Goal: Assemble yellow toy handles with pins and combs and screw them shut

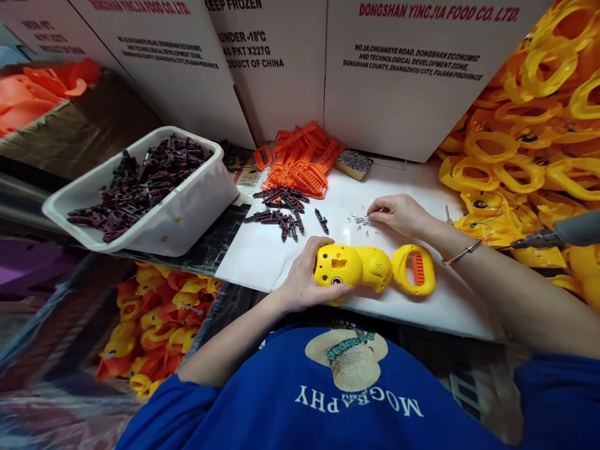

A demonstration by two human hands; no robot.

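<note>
My left hand (pixel 312 275) is wrapped round the head end of a yellow plastic duck toy (pixel 375 265), which lies on its side on the white worktop (pixel 300 240). A ring-shaped handle with an orange insert (pixel 415 270) forms the toy's right end. Beyond the toy, my right hand (pixel 398 214) pinches at the edge of a small scatter of screws (pixel 360 221). Its fingertips are together, and whatever sits between them is too small to make out. A single dark plastic part (pixel 321 220) lies between the screws and a pile of similar dark parts (pixel 284 212).
Orange plastic parts (pixel 300 159) and a small tin of screws (pixel 355 164) stand at the back. A white tub (pixel 197 215) of dark parts is on the left. Yellow shells (pixel 529 144) heap up at right, beside a power screwdriver (pixel 557 236). Printed cartons (pixel 394 94) wall the back.
</note>
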